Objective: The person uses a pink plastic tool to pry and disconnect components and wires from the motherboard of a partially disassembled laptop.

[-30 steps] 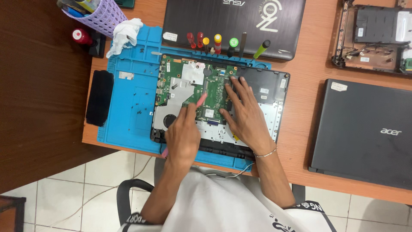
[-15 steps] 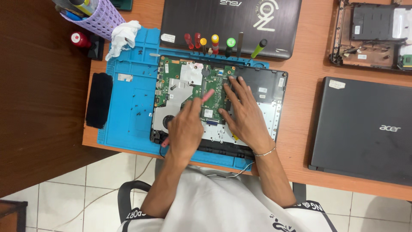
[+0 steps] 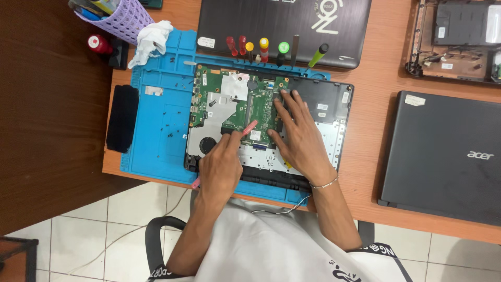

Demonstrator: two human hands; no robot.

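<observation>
An opened laptop base [image 3: 334,104] lies on a blue work mat [image 3: 162,125], its green circuit board [image 3: 261,102] and silver shield plate exposed. My left hand [image 3: 222,167] grips a thin pink pry tool [image 3: 246,128] whose tip rests on the board near its lower middle. My right hand [image 3: 297,133] lies flat on the board's right part, fingers spread and pressing down. A thin bracelet circles my right wrist.
Several screwdrivers [image 3: 263,49] stand in the mat's back rail. A closed dark laptop [image 3: 284,26] lies behind, another [image 3: 449,156] at right, a stripped chassis [image 3: 459,39] at back right. A purple basket [image 3: 117,15], white cloth [image 3: 151,39] and black pad [image 3: 122,117] sit at left.
Both hands stay on the board; only small shifts of the left hand and the pink tool's tip show. The camera view has moved slightly.
</observation>
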